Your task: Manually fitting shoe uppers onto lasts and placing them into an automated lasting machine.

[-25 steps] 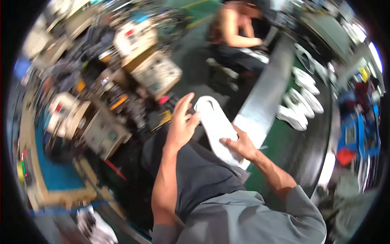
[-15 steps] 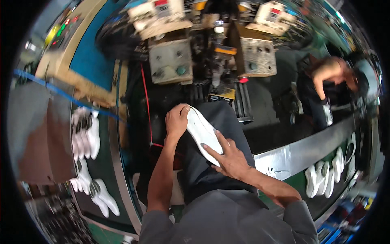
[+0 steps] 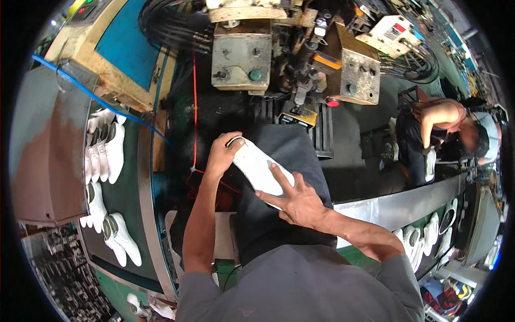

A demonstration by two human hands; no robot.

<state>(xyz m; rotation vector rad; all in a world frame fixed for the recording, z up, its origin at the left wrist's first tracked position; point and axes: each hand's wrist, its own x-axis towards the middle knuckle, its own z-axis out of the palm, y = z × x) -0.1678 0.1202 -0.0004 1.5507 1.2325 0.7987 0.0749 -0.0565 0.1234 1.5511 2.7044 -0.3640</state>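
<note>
A white shoe lies slantwise over my dark trousers, its dark-lined opening at the far left end. My left hand is closed round that end, fingers bent at the rim of the opening. Across the near right end, my right hand grips the shoe, with the thumb on one side and a finger stretched along its surface. The underside of the shoe is hidden, and part of its near end lies behind my right hand.
White shoes stand on a dark green belt at left. More white shoes lie beyond a metal rail at right. Ahead are machine boxes and a red cord. A co-worker bends over a shoe.
My view has shifted, and the machines sit differently in the picture. The shoe has tilted and moved slightly left in my hands, showing its opening more. Both hands still hold it.
</note>
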